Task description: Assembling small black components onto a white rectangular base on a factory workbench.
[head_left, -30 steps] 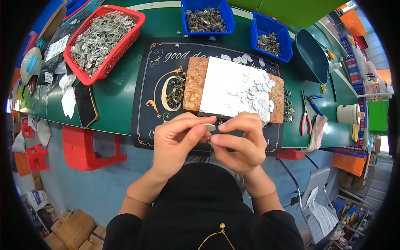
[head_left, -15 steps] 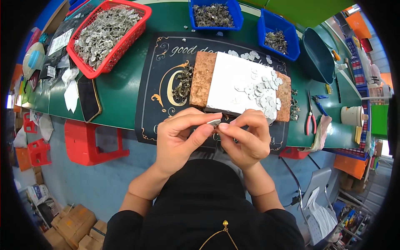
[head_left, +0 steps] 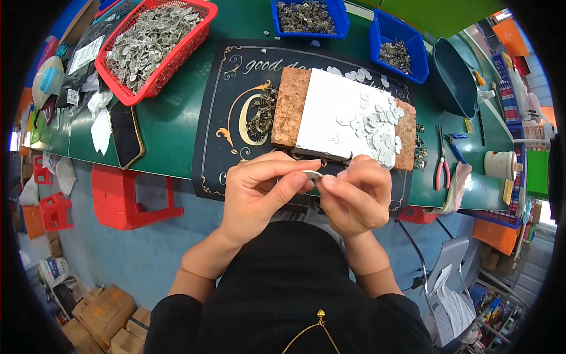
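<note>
My left hand [head_left: 256,187] is closed, pinching a small flat white piece [head_left: 312,174] between thumb and forefinger. Against the piece's right end, my right hand [head_left: 361,194] has its thumb and fingertips pressed together; anything between them is too small to make out. Both hands are raised in front of a white slab [head_left: 321,109], which lies on a brown brick-like block [head_left: 288,112]. Many similar flat white pieces [head_left: 380,133] are scattered on the slab's right part. Small dark metal parts [head_left: 261,118] lie in a heap left of the block.
A black printed mat [head_left: 215,150] covers part of the green table [head_left: 171,127]. Farther off stand a red basket [head_left: 154,85] of pale pieces, two blue bins [head_left: 345,29] of metal parts and a dark green basin [head_left: 451,76]. Red-handled pliers [head_left: 442,168] lie to the right.
Both hands have shifted slightly right, still close together at the white piece. The right fingertips have turned a little, and the view has moved slightly.
</note>
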Tool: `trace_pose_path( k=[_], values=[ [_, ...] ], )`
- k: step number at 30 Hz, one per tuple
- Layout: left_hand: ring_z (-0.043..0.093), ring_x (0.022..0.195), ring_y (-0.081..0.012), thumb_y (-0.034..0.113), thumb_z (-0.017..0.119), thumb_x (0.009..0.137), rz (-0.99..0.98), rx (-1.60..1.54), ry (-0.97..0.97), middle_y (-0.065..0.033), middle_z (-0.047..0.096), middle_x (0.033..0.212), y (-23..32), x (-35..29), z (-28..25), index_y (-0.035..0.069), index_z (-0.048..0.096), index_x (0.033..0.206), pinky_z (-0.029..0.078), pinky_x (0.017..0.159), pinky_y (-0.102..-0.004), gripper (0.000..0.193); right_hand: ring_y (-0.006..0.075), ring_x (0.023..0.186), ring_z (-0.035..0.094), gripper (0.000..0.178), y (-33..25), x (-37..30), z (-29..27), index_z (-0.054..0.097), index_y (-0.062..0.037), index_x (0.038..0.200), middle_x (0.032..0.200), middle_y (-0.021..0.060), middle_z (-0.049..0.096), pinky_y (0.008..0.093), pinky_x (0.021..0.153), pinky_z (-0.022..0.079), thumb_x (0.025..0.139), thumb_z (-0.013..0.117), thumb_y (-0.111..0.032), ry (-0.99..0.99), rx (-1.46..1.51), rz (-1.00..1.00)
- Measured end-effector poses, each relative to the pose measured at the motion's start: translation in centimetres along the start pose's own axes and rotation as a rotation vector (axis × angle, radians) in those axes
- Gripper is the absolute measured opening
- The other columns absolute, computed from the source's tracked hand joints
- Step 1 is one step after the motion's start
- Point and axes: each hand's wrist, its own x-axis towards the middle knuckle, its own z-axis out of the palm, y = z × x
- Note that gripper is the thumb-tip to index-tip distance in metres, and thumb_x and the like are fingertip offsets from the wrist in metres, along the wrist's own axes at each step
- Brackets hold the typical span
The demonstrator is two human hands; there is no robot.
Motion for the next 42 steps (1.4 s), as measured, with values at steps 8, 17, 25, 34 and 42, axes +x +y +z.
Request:
trace_pose_path(
  k=[8, 17, 25, 34, 42],
  values=[
    [0.062, 0.077, -0.0123, 0.006, 0.065, 0.087, 0.034, 0.087, -0.04, -0.0104, 0.066, 0.088, -0.3, -0.1, -0.3, -0.004, 0.067, 0.108, 0.049, 0.069, -0.022, 0.022, 0.0159, 0.069, 0.053, 0.045, -0.2, -0.1, 0.1, 0.072, -0.0074, 0.096, 0.088, 0.0028, 0.056, 0.029, 0.057, 0.037, 0.054, 0.077, 0.007, 0.006, -0.027, -0.025],
    [0.063, 0.081, -0.0145, -0.003, 0.067, 0.081, 0.121, 0.153, 0.062, -0.0122, 0.068, 0.09, -0.8, 0.0, -0.3, -0.004, 0.069, 0.1, 0.049, 0.073, -0.0243, 0.019, 0.0164, 0.072, 0.053, 0.032, -0.4, 0.1, -0.1, 0.071, -0.0049, 0.096, 0.09, 0.0062, 0.055, 0.0278, 0.06, 0.041, 0.066, 0.076, 0.005, -0.118, -0.032, 0.015],
    [0.065, 0.078, -0.0141, -0.004, 0.063, 0.082, 0.172, 0.278, 0.093, -0.0116, 0.069, 0.091, -1.5, -0.4, 0.1, -0.002, 0.067, 0.096, 0.05, 0.068, -0.0236, 0.015, 0.0181, 0.08, 0.062, 0.028, -1.4, 0.5, -0.5, 0.068, 0.0021, 0.098, 0.089, 0.0112, 0.064, 0.0257, 0.067, 0.049, 0.07, 0.076, 0.001, -0.135, 0.268, 0.541],
    [0.062, 0.076, -0.0144, -0.004, 0.061, 0.085, 0.18, 0.368, 0.058, -0.0116, 0.067, 0.093, -1.7, -1.0, -0.4, -0.002, 0.065, 0.101, 0.05, 0.067, -0.025, 0.017, 0.0155, 0.079, 0.053, 0.014, -2.3, 0.6, -0.2, 0.06, 0.0028, 0.085, 0.087, 0.0085, 0.058, 0.0243, 0.072, 0.042, 0.076, 0.07, 0.002, -0.192, 0.338, 0.812],
    [0.052, 0.117, -0.0315, 0.008, 0.076, 0.065, 0.422, 1.221, 0.012, -0.0073, 0.058, 0.125, -1.6, 2.1, -1.0, 0.006, 0.063, 0.114, 0.038, 0.1, -0.0451, 0.051, 0.021, 0.066, 0.048, 0.013, -0.4, 2.8, -0.5, 0.06, -0.0043, 0.074, 0.068, 0.0042, 0.053, 0.0319, 0.063, 0.036, 0.069, 0.07, 0.002, -0.461, -0.335, 0.288]
  ],
)
